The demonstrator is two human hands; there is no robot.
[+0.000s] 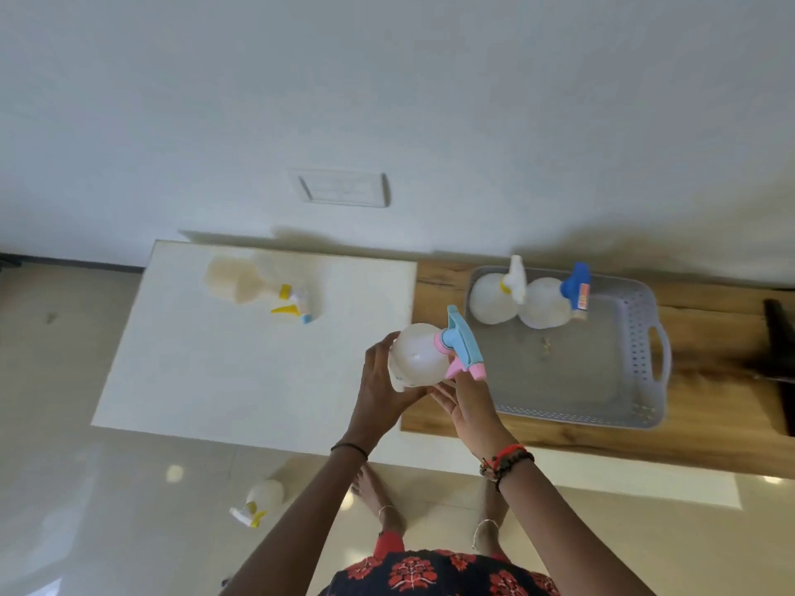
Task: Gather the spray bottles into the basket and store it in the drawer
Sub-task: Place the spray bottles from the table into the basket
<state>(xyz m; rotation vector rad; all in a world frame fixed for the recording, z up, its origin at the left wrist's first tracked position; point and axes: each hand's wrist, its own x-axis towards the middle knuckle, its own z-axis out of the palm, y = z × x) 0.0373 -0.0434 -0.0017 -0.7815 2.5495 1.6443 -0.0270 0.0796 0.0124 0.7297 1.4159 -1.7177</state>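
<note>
A white spray bottle with a pink-and-light-blue head (pixel 423 352) hangs in the air just left of the grey perforated basket (pixel 641 346). My left hand (pixel 380 391) grips its body from the left and my right hand (pixel 466 402) touches it under the pink trigger. Inside the basket stand two bottles at the far side: one with a white-and-yellow head (pixel 494 301) and one with a blue head (pixel 548 303). A yellow-triggered bottle (pixel 258 286) lies on the white surface (pixel 180 359). Another bottle (pixel 260 501) lies on the floor.
The basket rests on a wooden countertop (pixel 710 406) that joins the white surface. A dark object (pixel 778 350) sits at the counter's right edge. A wall with a switch plate (pixel 344 189) is behind. My bare feet stand on the glossy tiled floor (pixel 86 488).
</note>
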